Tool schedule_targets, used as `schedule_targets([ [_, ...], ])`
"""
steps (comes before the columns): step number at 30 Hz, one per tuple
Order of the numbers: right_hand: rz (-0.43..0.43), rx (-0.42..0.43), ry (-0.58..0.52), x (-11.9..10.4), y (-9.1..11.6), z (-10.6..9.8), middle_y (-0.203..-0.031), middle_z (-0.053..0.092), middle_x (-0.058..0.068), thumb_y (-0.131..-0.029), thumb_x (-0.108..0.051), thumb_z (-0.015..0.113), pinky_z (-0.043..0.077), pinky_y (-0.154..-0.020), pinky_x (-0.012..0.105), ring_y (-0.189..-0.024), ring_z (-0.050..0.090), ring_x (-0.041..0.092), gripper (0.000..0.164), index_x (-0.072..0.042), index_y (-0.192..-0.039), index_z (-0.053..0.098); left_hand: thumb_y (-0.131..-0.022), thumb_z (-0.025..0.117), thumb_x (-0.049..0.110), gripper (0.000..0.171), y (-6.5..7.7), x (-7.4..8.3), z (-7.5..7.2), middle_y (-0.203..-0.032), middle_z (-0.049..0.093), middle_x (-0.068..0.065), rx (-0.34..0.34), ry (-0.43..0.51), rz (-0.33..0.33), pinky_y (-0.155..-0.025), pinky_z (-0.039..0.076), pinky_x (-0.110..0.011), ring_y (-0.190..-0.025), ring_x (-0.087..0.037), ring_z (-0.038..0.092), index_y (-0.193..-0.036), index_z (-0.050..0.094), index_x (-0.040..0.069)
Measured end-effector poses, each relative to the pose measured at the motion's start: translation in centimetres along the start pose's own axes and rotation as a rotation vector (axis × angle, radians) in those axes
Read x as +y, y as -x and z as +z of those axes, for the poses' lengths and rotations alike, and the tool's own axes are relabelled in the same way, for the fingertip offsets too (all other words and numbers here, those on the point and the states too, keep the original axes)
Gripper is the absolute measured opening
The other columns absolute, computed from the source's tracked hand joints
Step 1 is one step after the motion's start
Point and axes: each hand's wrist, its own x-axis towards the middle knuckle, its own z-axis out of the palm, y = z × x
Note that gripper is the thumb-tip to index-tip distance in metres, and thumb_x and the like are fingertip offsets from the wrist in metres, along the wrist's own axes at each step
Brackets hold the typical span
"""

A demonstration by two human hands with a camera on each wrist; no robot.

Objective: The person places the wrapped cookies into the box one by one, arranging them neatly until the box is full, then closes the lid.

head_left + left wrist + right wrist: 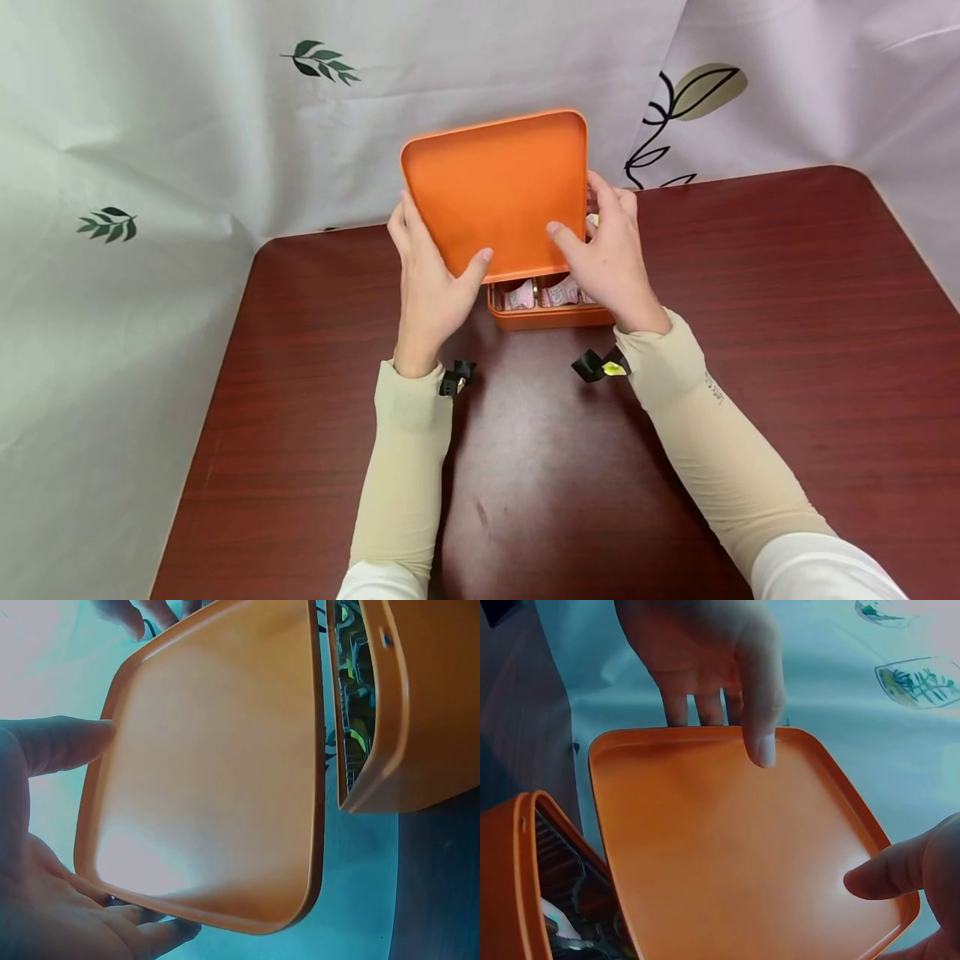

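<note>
An orange square lid [498, 196] is held up and tilted, its shallow inner side facing me. My left hand [431, 287] grips its left edge, thumb on the inside and fingers behind. On the right edge, my right hand [611, 254] holds it the same way, as the right wrist view also shows with the thumb [761, 712] over the rim. Below and behind the lid stands a matching orange box [551, 318], partly hidden by it. Small pink-wrapped packets [561, 292] sit in divided compartments inside; most of the contents are covered from view.
The box stands on a dark red-brown wooden table [315, 400]. A pale curtain with leaf prints [187, 100] hangs behind the table and along its left side. Black straps [596, 365] are fastened at both wrists over beige sleeves [408, 467].
</note>
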Motion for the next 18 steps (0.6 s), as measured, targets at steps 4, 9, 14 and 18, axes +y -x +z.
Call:
schedule_targets([
  [4,-0.028,0.035,0.018,-0.1,-0.1,-0.6,-0.137,0.040,0.016,-0.094,-0.017,0.066,0.041,-0.097,0.027,-0.122,0.047,0.022,0.067,-0.007,-0.155,0.039,-0.084,0.077,0.024,0.103,-0.2,0.1,0.1,-0.158,0.020,-0.009,0.024,0.032,0.052,-0.114,0.028,-0.026,-0.140,-0.009,0.031,-0.161,0.011,0.004],
  [9,-0.075,0.076,0.026,-0.1,-0.1,-1.0,-0.136,0.043,0.013,-0.094,-0.018,0.066,0.034,-0.080,0.024,-0.120,0.052,0.021,0.064,-0.013,-0.154,0.043,-0.083,0.076,0.025,0.100,-0.3,0.2,0.1,-0.157,0.025,-0.005,0.031,0.054,0.086,-0.115,0.026,-0.027,-0.139,-0.008,0.030,-0.160,0.015,0.008],
  [14,-0.087,0.095,0.020,-0.2,-0.2,-1.3,-0.135,0.045,0.013,-0.094,-0.018,0.067,0.036,-0.082,0.023,-0.115,0.055,0.023,0.063,-0.015,-0.153,0.045,-0.085,0.074,0.025,0.098,-0.2,0.3,0.2,-0.157,0.025,-0.001,0.022,0.061,0.089,-0.115,0.026,-0.029,-0.139,-0.008,0.027,-0.161,0.013,0.013],
  [18,-0.048,0.091,0.013,-0.3,-0.1,-1.7,-0.137,0.048,0.012,-0.095,-0.020,0.066,0.041,-0.093,0.028,-0.119,0.055,0.023,0.060,-0.016,-0.152,0.046,-0.087,0.074,0.023,0.095,-0.3,0.3,0.4,-0.156,0.026,-0.001,0.015,0.130,0.121,-0.110,0.035,-0.031,-0.136,-0.011,0.033,-0.161,0.014,0.013],
])
